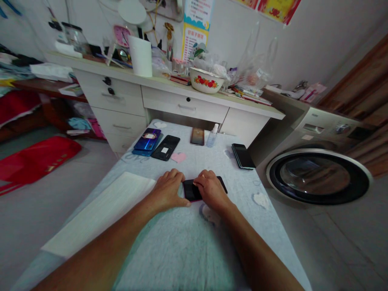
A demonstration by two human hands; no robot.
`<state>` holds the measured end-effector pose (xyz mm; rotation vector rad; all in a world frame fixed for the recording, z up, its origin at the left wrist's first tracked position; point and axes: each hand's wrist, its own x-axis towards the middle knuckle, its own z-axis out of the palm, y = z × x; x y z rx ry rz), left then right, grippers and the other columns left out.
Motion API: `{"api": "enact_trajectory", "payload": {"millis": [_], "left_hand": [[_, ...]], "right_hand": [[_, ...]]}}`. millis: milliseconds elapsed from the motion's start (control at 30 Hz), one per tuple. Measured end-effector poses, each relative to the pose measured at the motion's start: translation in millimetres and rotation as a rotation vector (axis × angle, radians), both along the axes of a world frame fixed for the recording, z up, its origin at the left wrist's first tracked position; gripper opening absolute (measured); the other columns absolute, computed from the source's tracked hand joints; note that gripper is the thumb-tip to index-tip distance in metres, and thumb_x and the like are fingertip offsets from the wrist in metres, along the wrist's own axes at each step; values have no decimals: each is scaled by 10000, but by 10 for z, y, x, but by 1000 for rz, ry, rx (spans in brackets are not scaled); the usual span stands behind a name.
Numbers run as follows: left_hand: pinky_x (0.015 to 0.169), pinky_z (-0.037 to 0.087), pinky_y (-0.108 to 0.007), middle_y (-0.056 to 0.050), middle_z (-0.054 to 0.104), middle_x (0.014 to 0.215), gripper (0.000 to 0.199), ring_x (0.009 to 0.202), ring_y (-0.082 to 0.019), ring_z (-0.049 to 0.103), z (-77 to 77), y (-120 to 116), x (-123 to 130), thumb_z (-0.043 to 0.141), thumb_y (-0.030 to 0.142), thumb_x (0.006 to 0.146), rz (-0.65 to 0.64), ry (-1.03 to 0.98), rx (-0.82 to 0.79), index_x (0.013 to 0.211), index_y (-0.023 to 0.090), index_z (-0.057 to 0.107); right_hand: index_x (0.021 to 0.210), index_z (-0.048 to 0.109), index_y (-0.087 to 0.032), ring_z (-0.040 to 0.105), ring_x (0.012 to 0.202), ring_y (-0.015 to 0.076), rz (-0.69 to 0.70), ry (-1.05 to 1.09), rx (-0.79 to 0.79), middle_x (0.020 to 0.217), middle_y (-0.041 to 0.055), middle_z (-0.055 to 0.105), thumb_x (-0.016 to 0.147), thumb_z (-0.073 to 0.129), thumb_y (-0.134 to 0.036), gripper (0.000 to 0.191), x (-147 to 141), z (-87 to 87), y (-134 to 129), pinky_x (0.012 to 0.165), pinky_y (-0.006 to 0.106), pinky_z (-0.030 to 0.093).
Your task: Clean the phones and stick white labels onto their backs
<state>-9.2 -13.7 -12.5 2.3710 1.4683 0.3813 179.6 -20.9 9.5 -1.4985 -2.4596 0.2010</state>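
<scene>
A dark phone [190, 191] lies flat, screen up, on the cloth-covered table [169, 250]. My left hand [171, 188] is at its left end, thumb and fingers apart around that edge. Over the phone's middle is my right hand [209, 188], its fingers bent and pinched together on the screen; whatever they may hold is too small to make out. Beyond the hands lie blue phones [148, 139], a black phone [170, 146] with a white label and a pink heart-shaped piece [178, 157].
A spray bottle [212, 136] stands near the far edge beside a blurred card-like item [197, 136]. Stacked dark phones [243, 156] lie at the right. A long white sheet [100, 214] lies under my left forearm. A washing machine [306, 125] stands to the right.
</scene>
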Motion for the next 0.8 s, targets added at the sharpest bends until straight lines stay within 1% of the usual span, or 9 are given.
{"api": "enact_trajectory", "payload": {"millis": [133, 200, 267, 367, 500, 600, 800], "left_hand": [[829, 413, -366, -61, 517, 1066, 625, 991, -281, 502, 26, -5, 6, 765, 546, 527, 1, 8, -10, 1006, 214, 539], [828, 414, -369, -66, 515, 1070, 628, 995, -284, 501, 26, -1, 8, 764, 545, 530, 2, 12, -11, 1009, 208, 537], [825, 415, -370, -68, 514, 1072, 632, 997, -286, 501, 13, 6, 7, 764, 549, 532, -1, 15, -8, 1011, 206, 535], [827, 416, -370, -65, 513, 1067, 641, 996, -284, 501, -7, 17, 1, 763, 562, 529, -8, 12, -2, 1013, 211, 531], [845, 417, -377, -66, 510, 1073, 651, 1010, -288, 497, 13, 24, -16, 763, 556, 530, -33, 3, -21, 1031, 211, 530], [860, 418, -373, -67, 508, 1086, 624, 1028, -285, 497, 51, 27, -26, 764, 503, 541, -41, -10, -57, 1040, 209, 531], [869, 425, -372, -74, 516, 1085, 603, 1025, -283, 508, 80, 23, -25, 759, 475, 544, -28, -16, -72, 1035, 203, 540]], "right_hand": [[919, 716, -174, 489, 883, 160, 54, 46, -36, 934, 62, 614, 912, 519, -168, 197, 8, -2, -17, 810, 271, 381], [935, 714, -172, 491, 890, 161, 50, 46, -36, 927, 63, 617, 912, 516, -165, 199, 51, -4, -13, 811, 272, 381], [937, 714, -170, 492, 903, 167, 7, 38, -28, 919, 66, 615, 906, 519, -159, 198, 125, -4, -1, 816, 273, 380], [932, 718, -178, 494, 913, 175, -95, 19, 2, 909, 68, 609, 900, 523, -160, 198, 269, -9, 31, 819, 272, 376], [901, 720, -176, 501, 903, 180, -197, -8, 40, 878, 70, 602, 906, 508, -166, 212, 398, -35, 71, 826, 271, 366], [895, 717, -175, 500, 902, 184, -228, -28, 49, 883, 74, 600, 916, 487, -170, 230, 374, -59, 87, 829, 274, 360], [889, 706, -171, 491, 907, 190, -184, -86, 59, 912, 83, 598, 922, 475, -182, 234, 141, -55, 98, 817, 279, 358]]}}
